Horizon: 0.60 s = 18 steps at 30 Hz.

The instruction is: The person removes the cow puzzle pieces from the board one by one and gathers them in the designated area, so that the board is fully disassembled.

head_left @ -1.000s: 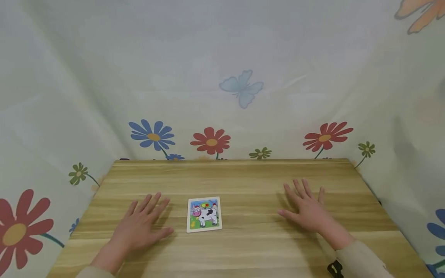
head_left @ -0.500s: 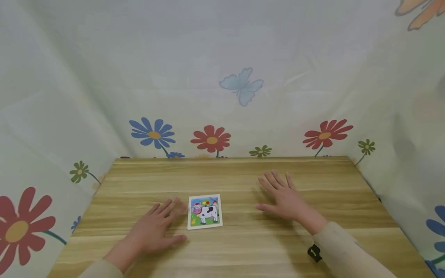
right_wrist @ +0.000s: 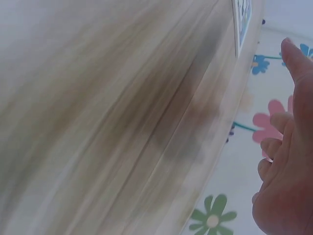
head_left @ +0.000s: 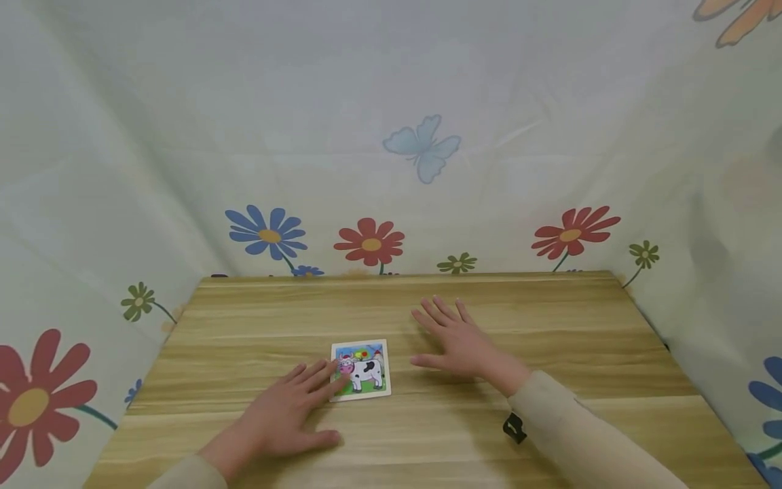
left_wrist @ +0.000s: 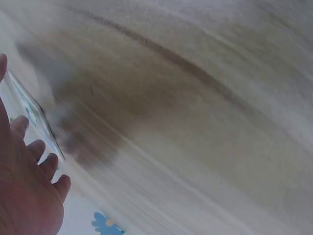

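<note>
A small square picture puzzle (head_left: 366, 372) with a white border and a cartoon cow lies flat on the wooden table. In the head view my left hand (head_left: 284, 418) is at its left side, fingers spread, with the fingertips overlapping the puzzle's left edge; whether they touch it I cannot tell. My right hand (head_left: 459, 345) hovers to the right of the puzzle, fingers straight and spread, holding nothing. The left wrist view shows the puzzle (left_wrist: 36, 115) edge-on beyond the left fingers. Only a corner of the puzzle (right_wrist: 242, 22) appears in the right wrist view.
The wood-grain table (head_left: 275, 305) ends at a back edge against a pale curtain (head_left: 293, 136) printed with flowers and a butterfly. The curtain also closes in both sides. A black clip-like piece (head_left: 515, 428) hangs by the right sleeve (head_left: 580, 435).
Both hands have moved inward toward the puzzle, the right one leftward and the left one rightward, until its fingertips overlap the puzzle's edge. The puzzle stays in place.
</note>
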Motion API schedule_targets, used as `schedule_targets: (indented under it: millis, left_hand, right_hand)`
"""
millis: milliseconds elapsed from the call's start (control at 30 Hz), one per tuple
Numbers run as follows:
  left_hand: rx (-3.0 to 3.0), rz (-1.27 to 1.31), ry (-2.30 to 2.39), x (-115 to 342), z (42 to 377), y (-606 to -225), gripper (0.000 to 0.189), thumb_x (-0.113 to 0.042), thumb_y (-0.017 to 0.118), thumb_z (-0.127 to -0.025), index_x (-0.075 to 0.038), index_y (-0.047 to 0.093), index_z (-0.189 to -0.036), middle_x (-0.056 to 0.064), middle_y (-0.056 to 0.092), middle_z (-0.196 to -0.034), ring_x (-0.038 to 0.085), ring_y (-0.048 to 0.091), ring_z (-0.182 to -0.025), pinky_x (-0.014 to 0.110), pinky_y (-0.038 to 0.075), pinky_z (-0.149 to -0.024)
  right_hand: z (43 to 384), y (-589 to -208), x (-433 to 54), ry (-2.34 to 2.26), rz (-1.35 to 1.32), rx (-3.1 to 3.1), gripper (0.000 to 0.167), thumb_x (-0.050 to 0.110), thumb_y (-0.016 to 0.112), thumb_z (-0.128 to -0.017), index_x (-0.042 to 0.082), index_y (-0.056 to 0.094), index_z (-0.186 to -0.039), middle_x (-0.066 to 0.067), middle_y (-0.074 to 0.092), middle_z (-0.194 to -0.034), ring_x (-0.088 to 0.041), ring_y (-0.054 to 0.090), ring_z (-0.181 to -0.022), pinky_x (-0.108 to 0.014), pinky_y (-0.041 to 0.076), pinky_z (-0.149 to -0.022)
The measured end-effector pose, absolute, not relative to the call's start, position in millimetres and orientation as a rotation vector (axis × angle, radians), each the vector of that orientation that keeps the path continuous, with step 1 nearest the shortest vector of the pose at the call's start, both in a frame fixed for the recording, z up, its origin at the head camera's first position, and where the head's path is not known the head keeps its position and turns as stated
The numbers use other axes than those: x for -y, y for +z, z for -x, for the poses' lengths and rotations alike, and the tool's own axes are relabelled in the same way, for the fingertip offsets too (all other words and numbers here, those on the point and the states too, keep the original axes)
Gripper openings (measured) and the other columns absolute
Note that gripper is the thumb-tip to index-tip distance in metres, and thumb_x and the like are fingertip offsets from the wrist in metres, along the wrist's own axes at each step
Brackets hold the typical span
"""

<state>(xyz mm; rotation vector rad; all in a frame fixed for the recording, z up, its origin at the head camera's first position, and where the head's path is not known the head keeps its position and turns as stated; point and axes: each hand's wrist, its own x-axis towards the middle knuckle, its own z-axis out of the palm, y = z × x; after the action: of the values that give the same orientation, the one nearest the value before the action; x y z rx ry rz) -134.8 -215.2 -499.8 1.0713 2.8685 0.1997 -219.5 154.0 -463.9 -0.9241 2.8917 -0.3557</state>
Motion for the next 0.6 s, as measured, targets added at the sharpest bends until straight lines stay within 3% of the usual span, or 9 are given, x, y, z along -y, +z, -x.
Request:
schedule_targets:
  millis: [233, 400, 600]
  left_hand:
    - [-2.861, -1.149, 0.17, 210.6, 132.6, -505.0, 0.089, -0.082, 0.047, -0.097, -0.028, 0.041, -0.167, 0.006, 0.036, -0.173, 0.031, 0.035, -0.159, 0.058, 0.033, -0.125]
    - [-2.823, -1.16, 0.136, 206.4, 133.0, -506.8, 0.088, -0.084, 0.042, -0.098, -0.032, 0.034, -0.169, 0.003, 0.028, -0.177, 0.027, 0.029, -0.162, 0.055, 0.031, -0.127]
    - [-2.83, -1.179, 0.134, 205.5, 134.1, -506.0, 0.089, -0.082, 0.043, -0.099, -0.029, 0.035, -0.169, 0.004, 0.027, -0.177, 0.028, 0.028, -0.162, 0.054, 0.034, -0.126]
  right_hand:
    - [227.8, -466.5, -128.0, -0.362, 0.987, -2.832, 0.093, 0.071, 0.058, -0.1, 0.02, 0.028, -0.171, -0.008, 0.022, -0.177, -0.035, 0.014, -0.165, -0.061, 0.003, -0.132]
    - [229.0, -468.6, -112.3, -0.397, 1.051, -2.79, 0.091, 0.068, 0.06, -0.1, 0.017, 0.032, -0.17, -0.011, 0.029, -0.175, -0.036, 0.021, -0.163, -0.059, 0.009, -0.132]
    - [230.9, -474.3, -96.2, -0.499, 1.102, -2.735, 0.083, 0.06, 0.063, -0.103, 0.011, 0.04, -0.166, -0.012, 0.039, -0.171, -0.033, 0.03, -0.161, -0.052, 0.018, -0.132]
